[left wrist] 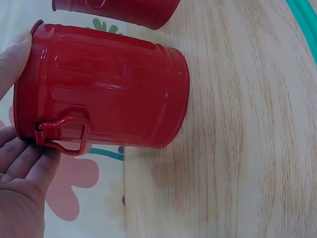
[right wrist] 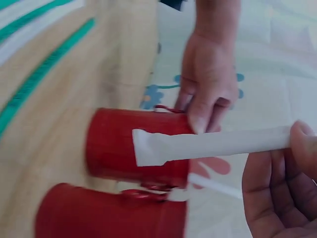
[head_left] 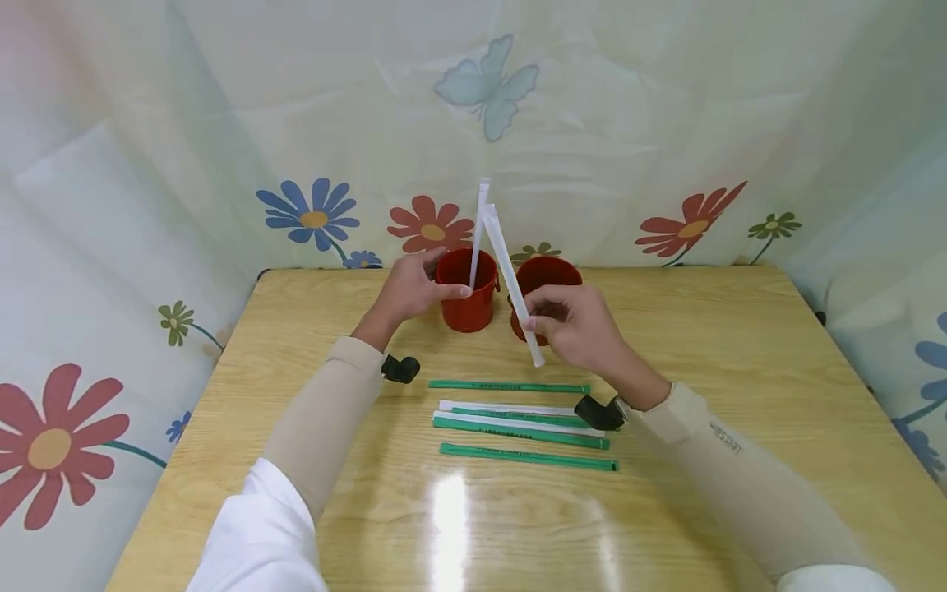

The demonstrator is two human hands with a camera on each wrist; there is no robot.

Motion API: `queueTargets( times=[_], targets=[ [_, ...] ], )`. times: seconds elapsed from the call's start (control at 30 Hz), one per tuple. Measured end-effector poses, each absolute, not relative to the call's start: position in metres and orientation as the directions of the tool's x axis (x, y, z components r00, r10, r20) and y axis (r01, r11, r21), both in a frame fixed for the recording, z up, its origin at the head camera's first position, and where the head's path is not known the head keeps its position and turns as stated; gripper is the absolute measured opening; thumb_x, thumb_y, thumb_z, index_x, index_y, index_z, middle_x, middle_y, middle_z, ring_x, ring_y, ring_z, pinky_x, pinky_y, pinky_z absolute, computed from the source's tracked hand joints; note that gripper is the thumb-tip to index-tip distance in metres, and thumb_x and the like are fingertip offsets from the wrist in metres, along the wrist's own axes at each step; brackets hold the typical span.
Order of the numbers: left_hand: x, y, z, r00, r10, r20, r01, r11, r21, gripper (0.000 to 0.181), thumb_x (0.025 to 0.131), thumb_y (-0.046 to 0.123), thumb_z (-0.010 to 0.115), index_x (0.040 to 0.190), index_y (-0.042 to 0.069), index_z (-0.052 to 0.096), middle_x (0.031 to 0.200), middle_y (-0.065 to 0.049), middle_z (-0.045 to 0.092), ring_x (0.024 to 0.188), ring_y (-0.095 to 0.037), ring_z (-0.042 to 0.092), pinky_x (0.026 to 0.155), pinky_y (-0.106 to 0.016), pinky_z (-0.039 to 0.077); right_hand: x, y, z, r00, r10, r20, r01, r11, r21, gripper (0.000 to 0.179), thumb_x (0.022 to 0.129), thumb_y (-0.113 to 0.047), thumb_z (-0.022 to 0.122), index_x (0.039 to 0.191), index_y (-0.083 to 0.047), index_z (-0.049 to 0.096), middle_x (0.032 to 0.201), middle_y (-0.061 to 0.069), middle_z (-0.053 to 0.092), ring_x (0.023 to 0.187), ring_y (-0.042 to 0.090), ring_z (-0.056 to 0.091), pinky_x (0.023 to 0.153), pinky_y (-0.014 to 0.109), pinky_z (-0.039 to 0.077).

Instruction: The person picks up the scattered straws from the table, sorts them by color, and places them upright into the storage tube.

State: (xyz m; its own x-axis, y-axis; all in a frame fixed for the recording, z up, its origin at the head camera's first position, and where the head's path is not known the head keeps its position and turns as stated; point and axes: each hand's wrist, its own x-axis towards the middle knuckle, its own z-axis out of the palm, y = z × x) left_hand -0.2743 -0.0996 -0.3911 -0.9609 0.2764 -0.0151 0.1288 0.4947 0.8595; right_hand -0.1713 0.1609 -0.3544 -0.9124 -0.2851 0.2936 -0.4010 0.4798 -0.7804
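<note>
Your left hand (head_left: 413, 288) grips the rim of the left red metal bucket (head_left: 468, 314), thumb on the near edge, while your right hand (head_left: 580, 329) pinches a white paper-wrapped straw (head_left: 504, 255), its upper end slanting toward 11 o'clock, in front of the right red metal bucket (head_left: 551, 271), which stands at 3 o'clock from the other. A second white straw (head_left: 479, 222) leans inside the left bucket toward 1 o'clock. At 6 o'clock from both buckets, green-and-white wrapped straws (head_left: 521, 433) lie on the table (head_left: 688, 329).
</note>
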Motion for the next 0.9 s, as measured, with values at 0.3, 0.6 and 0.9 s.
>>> queueTargets(
  times=[0.3,0.6,0.9],
  targets=[
    [-0.271,-0.105,-0.391,-0.958,0.285,0.001,0.145,0.485,0.862,0.077,0.086,0.033,0.087,0.153,0.016,0.053,0.143,-0.005,0.066,0.13,-0.028,0.062,0.105,-0.045,0.059,-0.205,0.133,-0.323,-0.9,-0.164,0.404,-0.434,0.438,-0.788,0.005,0.093,0.001,0.074,0.095,0.005,0.076,0.086,0.021,0.074,0.07,0.021,0.064,0.068,0.015,0.054],
    [-0.275,-0.106,-0.39,-0.96,0.28,-0.007,0.133,0.476,0.869,0.077,0.087,0.032,0.087,0.154,0.015,0.052,0.142,-0.005,0.067,0.128,-0.027,0.064,0.106,-0.045,0.058,-0.243,0.112,-0.312,-0.933,-0.087,0.35,-0.356,0.378,-0.854,0.007,0.094,-0.003,0.073,0.096,0.003,0.076,0.088,0.019,0.073,0.075,0.019,0.07,0.074,0.02,0.06],
    [-0.275,-0.104,-0.389,-0.956,0.294,-0.018,0.135,0.489,0.862,0.084,0.086,0.035,0.086,0.157,0.013,0.047,0.145,-0.006,0.066,0.132,-0.027,0.062,0.109,-0.044,0.056,-0.261,0.103,-0.321,-0.953,-0.058,0.297,-0.294,0.402,-0.867,0.01,0.095,-0.006,0.073,0.099,0.002,0.076,0.093,0.02,0.076,0.085,0.034,0.074,0.074,0.023,0.06]
  ],
)
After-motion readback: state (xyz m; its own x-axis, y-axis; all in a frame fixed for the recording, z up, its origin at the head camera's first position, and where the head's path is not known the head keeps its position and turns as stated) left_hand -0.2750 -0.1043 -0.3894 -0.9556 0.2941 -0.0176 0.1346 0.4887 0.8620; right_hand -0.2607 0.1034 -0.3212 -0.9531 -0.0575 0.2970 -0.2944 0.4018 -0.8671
